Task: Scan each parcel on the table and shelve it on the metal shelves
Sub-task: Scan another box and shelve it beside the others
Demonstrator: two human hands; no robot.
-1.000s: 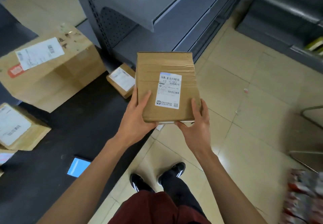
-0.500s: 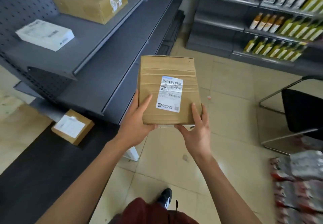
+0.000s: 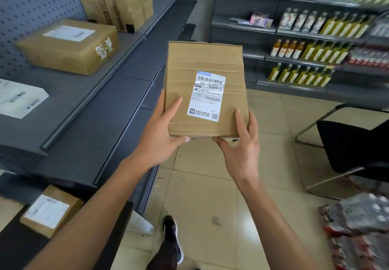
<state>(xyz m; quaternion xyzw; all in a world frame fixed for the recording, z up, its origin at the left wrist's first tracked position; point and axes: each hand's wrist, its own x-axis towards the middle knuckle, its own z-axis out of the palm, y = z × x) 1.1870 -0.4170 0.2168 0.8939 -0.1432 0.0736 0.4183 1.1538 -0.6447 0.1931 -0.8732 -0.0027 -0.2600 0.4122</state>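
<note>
bare stretch of shelf point(image 3: 69, 92) between taped box point(image 3: 67, 46) and white parcel point(image 3: 19, 99), lower shelf point(image 3: 109, 122) seemingly unobstructed, chair point(image 3: 353, 143) crowding right

A flat rectangular brown cardboard parcel point(image 3: 205, 89), sealed with clear tape and bearing a white shipping label point(image 3: 207, 96) with barcodes on its upper face, is held level in the air over the tiled floor, just beside the grey metal shelves point(image 3: 88, 101), and is gripped at its near corners by the left hand point(image 3: 161, 137) and the right hand point(image 3: 240, 151). On the upper shelf are seen a wide labelled brown carton point(image 3: 68, 45), a taller taped carton point(image 3: 114, 0) behind it and a flat white packet point(image 3: 19, 100) nearer the camera. A small labelled brown box point(image 3: 50, 210) is left lying on the dark table point(image 3: 16, 246) at lower left.
</note>
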